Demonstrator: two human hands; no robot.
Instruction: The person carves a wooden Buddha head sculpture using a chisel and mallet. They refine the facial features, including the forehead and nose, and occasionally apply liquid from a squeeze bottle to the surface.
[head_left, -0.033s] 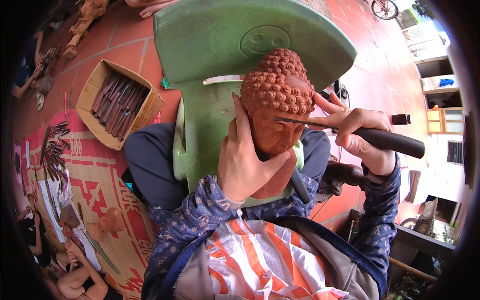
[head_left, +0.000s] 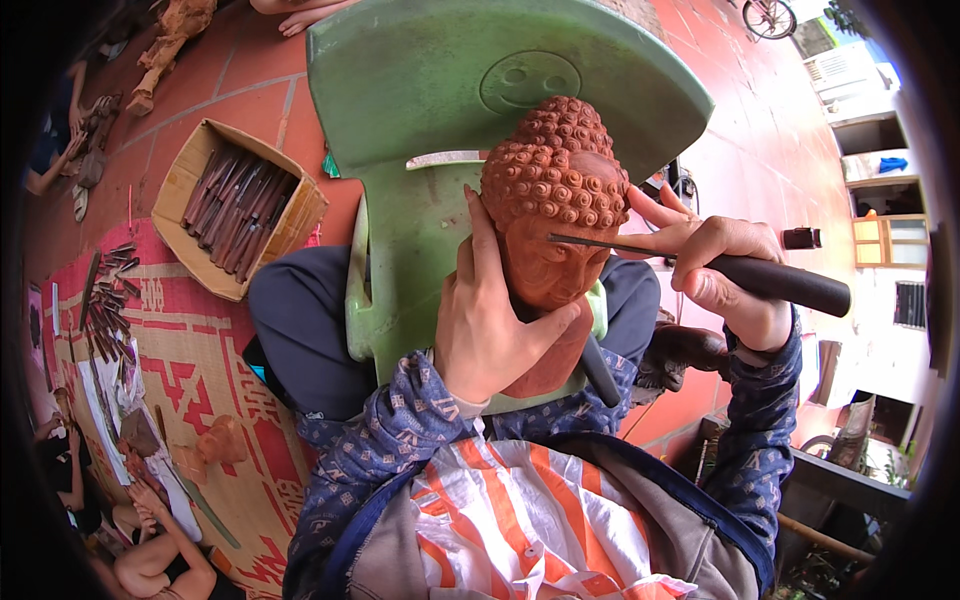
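A reddish-brown carved wooden head with a curly knobbed crown leans against a green plastic chair lying over my lap. My left hand cups the head's left side and chin, fingers up along its cheek. My right hand grips a carving chisel by its dark handle. The thin metal blade points left, and its tip rests on the head's brow.
A cardboard box of chisels sits on the red tile floor at the left. More tools lie on a patterned mat, beside a small carved figure. Another person's hand and leg show at the lower left.
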